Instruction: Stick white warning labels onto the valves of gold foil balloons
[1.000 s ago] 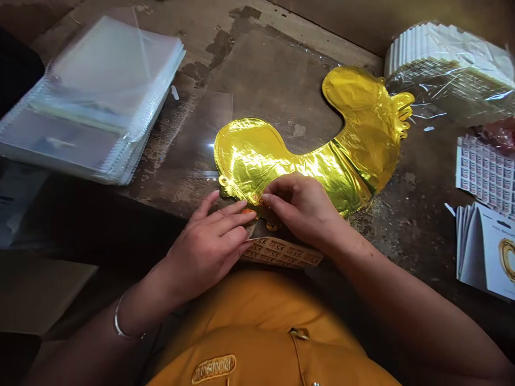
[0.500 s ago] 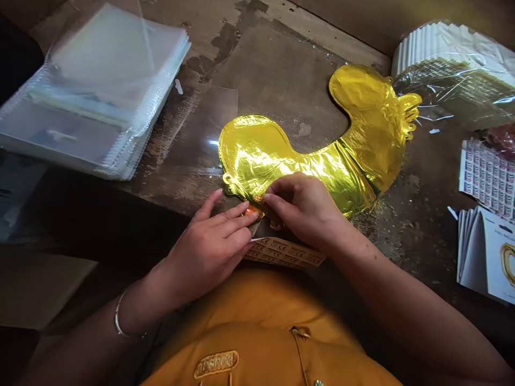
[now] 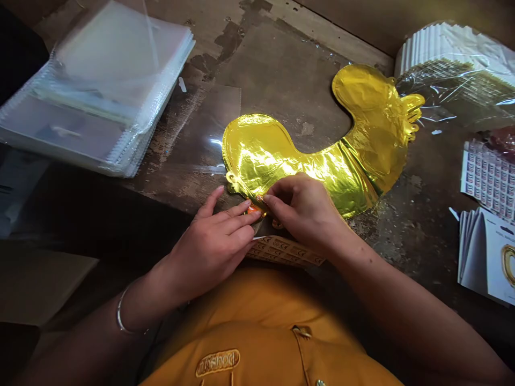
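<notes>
A shiny gold foil balloon (image 3: 265, 145), flat and curved, lies on the dark worn table. At its near edge, the thumb and forefinger of my right hand (image 3: 303, 206) are pinched together on the foil; whether a small sticker is between the fingertips I cannot tell. My left hand (image 3: 217, 241) lies palm down with fingers stretched out, their tips touching a small orange shiny piece (image 3: 253, 208) by the balloon's edge. Below both hands, a sheet of small printed CE labels (image 3: 285, 251) sits at the table's near edge, partly covered by my left hand.
A stack of clear plastic sleeves (image 3: 116, 69) stands at the left, with a single clear sleeve (image 3: 209, 128) beside it. White items in plastic wrap (image 3: 458, 64) are at the far right. Nearer lie a label sheet (image 3: 486, 179) and folded printed cards (image 3: 488, 252).
The balloon's near edge is creased slightly more under my right fingertips. Both hands stay in nearly the same place; the whole view has shifted a little.
</notes>
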Action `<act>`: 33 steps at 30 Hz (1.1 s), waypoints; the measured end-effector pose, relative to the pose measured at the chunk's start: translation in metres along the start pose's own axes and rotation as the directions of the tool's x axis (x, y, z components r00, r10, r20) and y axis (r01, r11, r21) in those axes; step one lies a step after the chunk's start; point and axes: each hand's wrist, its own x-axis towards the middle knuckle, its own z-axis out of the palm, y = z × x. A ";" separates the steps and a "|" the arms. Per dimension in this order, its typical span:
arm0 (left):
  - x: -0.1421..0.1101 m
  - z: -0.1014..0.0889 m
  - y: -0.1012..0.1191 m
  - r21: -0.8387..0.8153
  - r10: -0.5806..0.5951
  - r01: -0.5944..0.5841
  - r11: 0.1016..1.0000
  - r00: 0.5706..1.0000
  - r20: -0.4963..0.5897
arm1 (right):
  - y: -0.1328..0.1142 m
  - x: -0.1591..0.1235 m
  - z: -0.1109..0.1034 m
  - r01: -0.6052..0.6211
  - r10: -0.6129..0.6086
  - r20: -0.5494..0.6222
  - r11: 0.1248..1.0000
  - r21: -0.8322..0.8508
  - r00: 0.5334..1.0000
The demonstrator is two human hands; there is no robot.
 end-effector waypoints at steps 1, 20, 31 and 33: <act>0.000 0.000 0.000 0.000 0.002 -0.002 1.000 1.000 -0.002 | 0.000 0.000 0.000 0.000 0.000 -0.006 1.000 -0.016 1.000; -0.006 -0.002 -0.005 -0.076 -0.017 0.018 0.997 1.000 0.012 | 0.015 -0.032 0.010 0.502 -0.547 -0.042 0.793 -0.346 0.836; -0.018 -0.003 -0.003 -0.051 -0.061 0.059 0.997 0.997 -0.046 | 0.008 -0.024 0.014 0.576 -0.596 0.138 0.649 -0.496 0.791; -0.017 -0.004 -0.001 -0.066 -0.081 0.077 0.995 0.995 -0.063 | 0.011 -0.025 0.017 0.549 -0.598 0.059 0.688 -0.475 0.800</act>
